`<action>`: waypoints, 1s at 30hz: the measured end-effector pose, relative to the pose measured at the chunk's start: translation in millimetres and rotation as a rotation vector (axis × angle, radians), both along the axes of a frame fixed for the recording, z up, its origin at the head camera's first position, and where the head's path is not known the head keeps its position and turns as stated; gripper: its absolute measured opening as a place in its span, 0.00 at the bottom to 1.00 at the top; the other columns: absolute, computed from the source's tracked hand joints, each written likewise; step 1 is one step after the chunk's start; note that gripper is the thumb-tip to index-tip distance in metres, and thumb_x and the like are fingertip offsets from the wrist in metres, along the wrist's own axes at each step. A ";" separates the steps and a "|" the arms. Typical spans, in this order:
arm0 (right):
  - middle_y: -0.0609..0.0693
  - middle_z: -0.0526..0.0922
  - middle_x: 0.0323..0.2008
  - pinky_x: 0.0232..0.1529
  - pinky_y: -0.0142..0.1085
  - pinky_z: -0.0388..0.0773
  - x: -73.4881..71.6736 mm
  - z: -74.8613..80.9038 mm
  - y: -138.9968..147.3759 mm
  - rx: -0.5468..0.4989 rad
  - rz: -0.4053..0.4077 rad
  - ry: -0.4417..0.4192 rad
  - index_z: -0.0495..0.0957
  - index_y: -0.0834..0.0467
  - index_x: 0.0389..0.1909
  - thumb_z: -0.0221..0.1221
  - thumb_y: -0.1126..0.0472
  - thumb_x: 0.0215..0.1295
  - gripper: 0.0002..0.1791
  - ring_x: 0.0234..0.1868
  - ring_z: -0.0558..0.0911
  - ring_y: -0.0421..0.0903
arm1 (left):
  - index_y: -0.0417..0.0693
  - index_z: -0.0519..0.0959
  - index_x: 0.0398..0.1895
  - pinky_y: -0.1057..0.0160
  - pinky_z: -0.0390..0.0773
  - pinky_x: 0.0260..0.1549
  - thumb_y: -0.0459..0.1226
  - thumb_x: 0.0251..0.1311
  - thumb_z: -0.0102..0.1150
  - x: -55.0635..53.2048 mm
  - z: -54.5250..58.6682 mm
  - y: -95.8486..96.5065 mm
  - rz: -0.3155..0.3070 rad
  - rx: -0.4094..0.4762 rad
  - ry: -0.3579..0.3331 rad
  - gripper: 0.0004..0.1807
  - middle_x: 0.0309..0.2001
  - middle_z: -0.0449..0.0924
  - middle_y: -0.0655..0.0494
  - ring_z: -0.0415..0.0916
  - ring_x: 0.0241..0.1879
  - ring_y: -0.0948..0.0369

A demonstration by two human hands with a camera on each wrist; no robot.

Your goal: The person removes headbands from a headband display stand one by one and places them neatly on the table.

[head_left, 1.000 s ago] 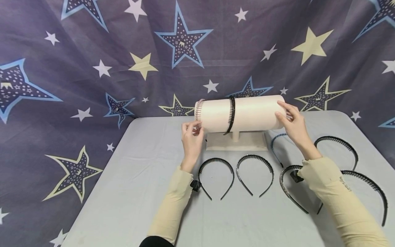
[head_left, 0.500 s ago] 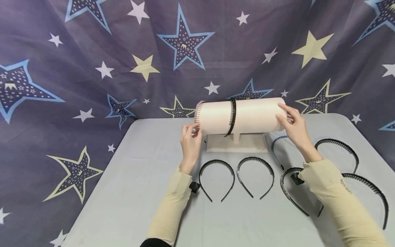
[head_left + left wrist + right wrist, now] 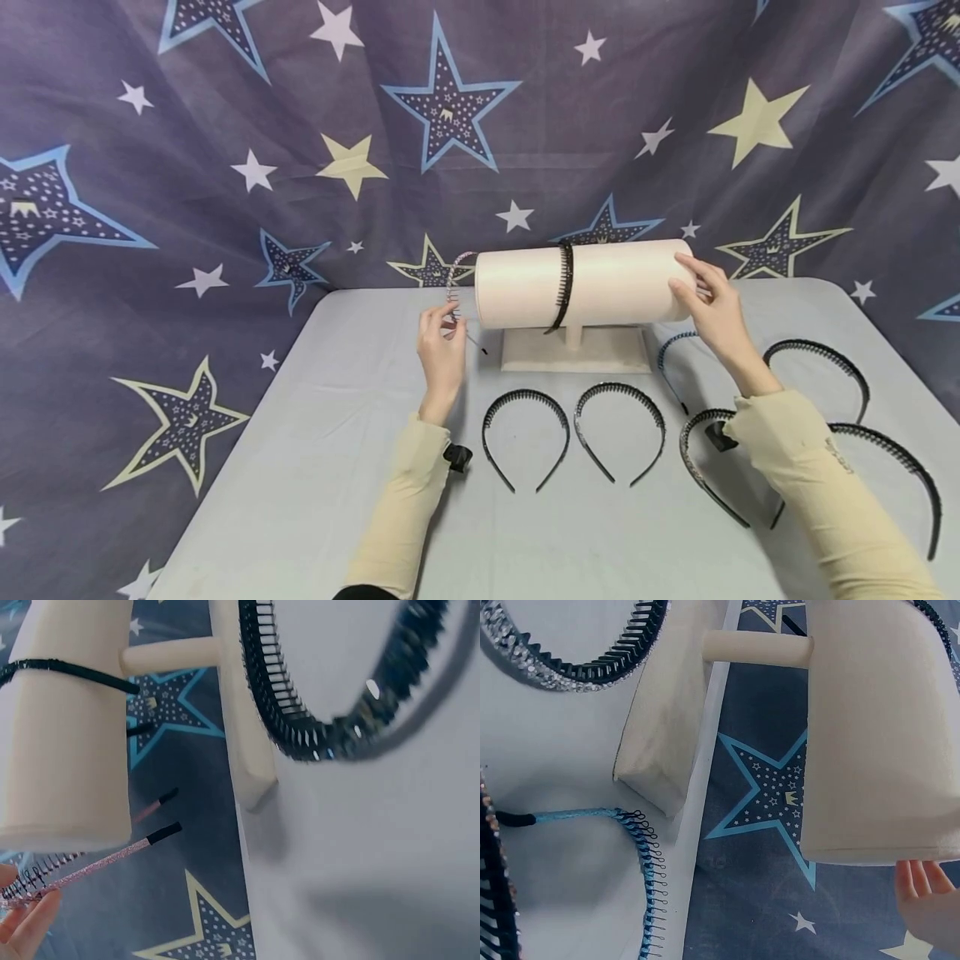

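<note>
My left hand (image 3: 441, 358) pinches a glittery pink headband (image 3: 105, 860) with wire teeth, just off the left end of a cream headband stand (image 3: 626, 283). In the left wrist view its dark-tipped arms reach past the end of the roll. A black headband (image 3: 566, 283) sits around the roll near its middle. My right hand (image 3: 720, 321) holds the stand's right end, with the thumb on the front and a finger at the upper edge. Other fingers (image 3: 922, 879) lie against the end face in the right wrist view.
Two dark headbands (image 3: 527, 393) (image 3: 618, 388) lie before the stand's base (image 3: 525, 354). Further right, around the right arm, lie a blue headband (image 3: 662, 354) and several dark ones (image 3: 821, 342). A star-patterned cloth (image 3: 450, 200) hangs behind the table (image 3: 300, 417).
The pink headband has come off the roll's left end, moving left with my left hand. My right hand stays on the stand's right end.
</note>
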State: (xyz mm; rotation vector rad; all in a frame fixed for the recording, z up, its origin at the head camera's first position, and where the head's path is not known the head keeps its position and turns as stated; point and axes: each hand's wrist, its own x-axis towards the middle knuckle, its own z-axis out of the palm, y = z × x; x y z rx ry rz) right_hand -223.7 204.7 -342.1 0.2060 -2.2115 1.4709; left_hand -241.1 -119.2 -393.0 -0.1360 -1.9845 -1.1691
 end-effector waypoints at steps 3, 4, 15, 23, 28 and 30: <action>0.60 0.64 0.50 0.42 0.15 0.69 -0.1 -0.7 0.3 -0.005 0.009 0.005 0.65 0.67 0.57 0.52 0.63 0.62 0.23 0.42 0.68 0.30 | 0.36 0.78 0.38 0.65 0.82 0.29 0.23 0.48 0.58 -1.0 -1.8 -6.2 0.017 0.012 -0.007 0.11 0.38 0.73 0.44 0.75 0.30 0.53; 0.60 0.64 0.50 0.42 0.15 0.69 -0.1 -0.9 0.3 -0.006 0.011 0.005 0.65 0.66 0.57 0.52 0.63 0.62 0.23 0.42 0.68 0.30 | 0.36 0.78 0.38 0.65 0.82 0.29 0.24 0.48 0.58 -1.5 -2.4 -8.0 0.023 0.014 -0.009 0.11 0.37 0.73 0.44 0.75 0.30 0.53; 0.58 0.64 0.50 0.43 0.15 0.69 -1.7 -1.1 -0.5 -0.016 0.008 0.003 0.65 0.66 0.57 0.52 0.63 0.62 0.23 0.42 0.68 0.30 | 0.35 0.78 0.37 0.58 0.78 0.32 0.24 0.48 0.59 -11.9 -6.8 -19.8 0.050 0.020 -0.021 0.11 0.36 0.75 0.43 0.75 0.29 0.51; 0.58 0.64 0.50 0.43 0.15 0.69 -0.6 -0.9 0.0 -0.013 0.003 -0.004 0.65 0.66 0.57 0.52 0.63 0.62 0.23 0.42 0.68 0.30 | 0.37 0.79 0.39 0.55 0.75 0.34 0.25 0.48 0.58 -15.6 -12.4 -40.8 0.101 0.037 -0.092 0.12 0.36 0.77 0.43 0.75 0.29 0.50; 0.58 0.64 0.50 0.43 0.15 0.69 0.8 0.2 -0.4 -0.014 0.000 -0.001 0.65 0.67 0.57 0.52 0.64 0.62 0.22 0.42 0.68 0.30 | 0.37 0.79 0.40 0.54 0.75 0.34 0.25 0.50 0.57 -12.3 -11.9 -53.7 0.118 0.038 -0.131 0.12 0.37 0.77 0.42 0.75 0.30 0.49; 0.57 0.64 0.50 0.43 0.15 0.69 0.8 0.4 -0.6 -0.016 0.000 0.000 0.65 0.67 0.57 0.52 0.64 0.62 0.22 0.42 0.68 0.30 | 0.37 0.79 0.41 0.54 0.76 0.35 0.25 0.51 0.56 -11.0 -11.2 -58.9 0.125 0.039 -0.154 0.12 0.38 0.77 0.42 0.75 0.30 0.48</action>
